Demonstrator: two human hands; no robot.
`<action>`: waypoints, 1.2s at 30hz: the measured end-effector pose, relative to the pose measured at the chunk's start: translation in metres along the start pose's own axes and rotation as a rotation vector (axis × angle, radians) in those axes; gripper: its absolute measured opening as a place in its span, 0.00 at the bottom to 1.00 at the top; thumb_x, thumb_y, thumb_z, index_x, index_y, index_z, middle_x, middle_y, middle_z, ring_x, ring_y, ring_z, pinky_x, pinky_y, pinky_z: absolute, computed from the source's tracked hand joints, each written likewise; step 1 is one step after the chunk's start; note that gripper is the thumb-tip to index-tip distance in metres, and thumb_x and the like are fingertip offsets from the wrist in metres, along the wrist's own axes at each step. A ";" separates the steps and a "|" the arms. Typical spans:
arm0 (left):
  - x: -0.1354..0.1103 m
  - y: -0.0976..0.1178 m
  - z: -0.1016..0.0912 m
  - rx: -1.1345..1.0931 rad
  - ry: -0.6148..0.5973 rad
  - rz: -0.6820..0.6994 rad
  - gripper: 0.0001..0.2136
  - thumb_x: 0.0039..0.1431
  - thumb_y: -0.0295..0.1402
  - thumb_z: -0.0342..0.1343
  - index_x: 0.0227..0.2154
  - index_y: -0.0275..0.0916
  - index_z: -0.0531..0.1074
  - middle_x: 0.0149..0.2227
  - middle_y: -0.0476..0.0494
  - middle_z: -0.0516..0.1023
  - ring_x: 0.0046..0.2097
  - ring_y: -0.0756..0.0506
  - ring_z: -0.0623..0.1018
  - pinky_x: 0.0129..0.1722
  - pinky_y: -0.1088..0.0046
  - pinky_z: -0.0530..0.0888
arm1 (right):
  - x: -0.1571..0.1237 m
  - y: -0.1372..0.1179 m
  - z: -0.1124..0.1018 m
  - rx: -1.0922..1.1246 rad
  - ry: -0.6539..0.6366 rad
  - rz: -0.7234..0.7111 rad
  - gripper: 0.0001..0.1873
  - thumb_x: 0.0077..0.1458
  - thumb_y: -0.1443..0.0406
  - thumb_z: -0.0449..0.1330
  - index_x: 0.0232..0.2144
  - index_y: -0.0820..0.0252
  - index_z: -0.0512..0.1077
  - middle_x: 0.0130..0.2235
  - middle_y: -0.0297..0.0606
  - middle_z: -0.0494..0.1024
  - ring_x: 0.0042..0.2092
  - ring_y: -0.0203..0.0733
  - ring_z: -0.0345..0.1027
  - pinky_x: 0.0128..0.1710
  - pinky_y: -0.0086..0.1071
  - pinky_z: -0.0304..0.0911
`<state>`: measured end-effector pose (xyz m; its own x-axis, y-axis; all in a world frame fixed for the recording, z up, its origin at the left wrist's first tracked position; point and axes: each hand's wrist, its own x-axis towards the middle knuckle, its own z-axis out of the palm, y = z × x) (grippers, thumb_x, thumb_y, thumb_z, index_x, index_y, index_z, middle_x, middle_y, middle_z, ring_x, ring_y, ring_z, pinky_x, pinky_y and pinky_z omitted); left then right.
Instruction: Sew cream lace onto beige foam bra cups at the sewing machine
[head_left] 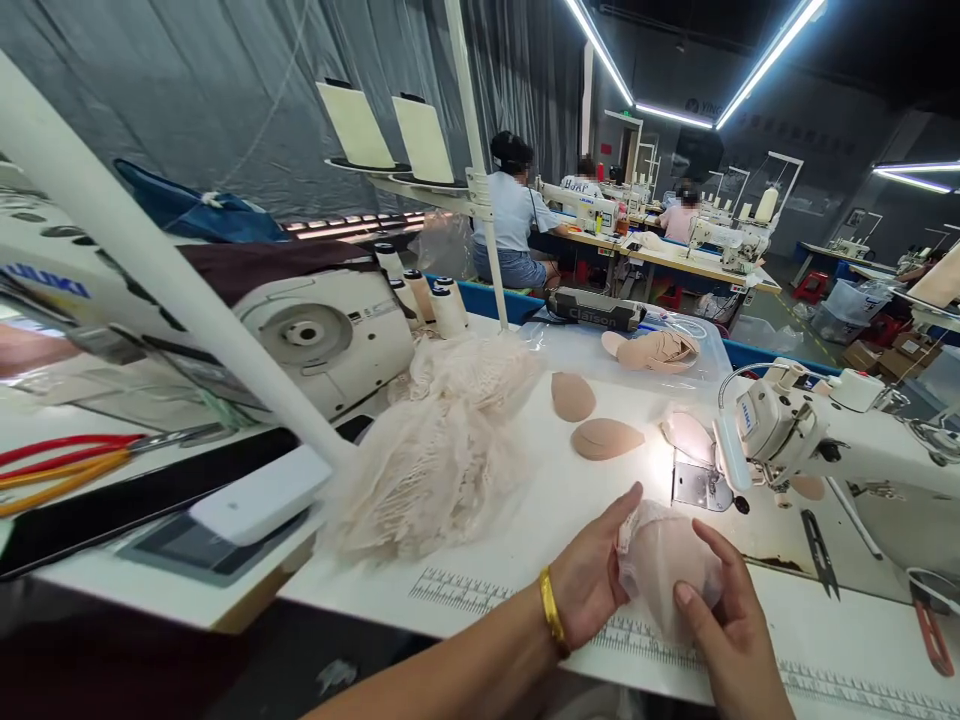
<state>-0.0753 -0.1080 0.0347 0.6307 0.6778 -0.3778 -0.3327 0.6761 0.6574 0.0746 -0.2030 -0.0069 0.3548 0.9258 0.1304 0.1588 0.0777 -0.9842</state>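
Between my two hands is a pale bra cup (664,575) with thin, sheer fabric over it, held above the table's printed ruler. My left hand (592,570), with a gold bracelet at the wrist, grips the cup's left edge. On the other side, my right hand (731,620) presses its thumb on the front of the cup, fingers behind it. Just beyond stands a sewing machine (847,420), its lamp lighting the metal needle plate (697,487). Two beige cup pads (574,397) lie further back, and another pale cup (686,435) rests behind the plate.
A heap of cream lace fabric (435,470) covers the table left of my hands. Thread snips (819,553) lie at the right. Stacked beige pads (652,350) sit on plastic at the back. A thread stand pole (480,170) rises behind the heap. Co-workers sit at machines beyond.
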 end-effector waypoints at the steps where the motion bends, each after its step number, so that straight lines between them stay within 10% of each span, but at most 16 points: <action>1: 0.000 0.000 0.002 -0.028 -0.002 0.003 0.22 0.49 0.49 0.72 0.35 0.35 0.78 0.31 0.42 0.83 0.34 0.43 0.82 0.36 0.70 0.77 | 0.000 0.001 -0.001 -0.005 -0.007 -0.004 0.30 0.61 0.49 0.65 0.63 0.48 0.69 0.61 0.45 0.74 0.57 0.54 0.73 0.52 0.43 0.74; 7: 0.006 -0.002 0.008 -0.124 0.146 0.023 0.19 0.45 0.43 0.76 0.29 0.33 0.77 0.27 0.44 0.81 0.29 0.47 0.78 0.33 0.72 0.75 | -0.002 0.005 -0.003 0.040 -0.032 0.050 0.28 0.60 0.48 0.65 0.59 0.48 0.73 0.59 0.42 0.77 0.57 0.53 0.73 0.54 0.42 0.73; 31: 0.005 0.003 0.010 0.056 -0.040 0.075 0.25 0.38 0.41 0.79 0.38 0.32 0.82 0.38 0.37 0.84 0.39 0.41 0.81 0.44 0.66 0.77 | 0.005 0.019 -0.005 0.267 -0.031 0.136 0.36 0.56 0.50 0.70 0.63 0.47 0.66 0.59 0.42 0.77 0.54 0.51 0.75 0.54 0.42 0.72; 36: 0.003 0.034 0.007 0.414 -0.448 0.069 0.18 0.48 0.42 0.73 0.39 0.38 0.81 0.37 0.44 0.83 0.40 0.42 0.79 0.45 0.65 0.75 | 0.012 0.017 -0.037 -0.059 -0.278 -0.074 0.48 0.59 0.54 0.66 0.73 0.50 0.46 0.53 0.46 0.79 0.45 0.48 0.78 0.45 0.42 0.74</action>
<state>-0.0793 -0.0853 0.0605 0.8806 0.4682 -0.0736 -0.1401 0.4054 0.9033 0.1156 -0.2048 -0.0175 0.0753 0.9849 0.1561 0.2313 0.1350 -0.9635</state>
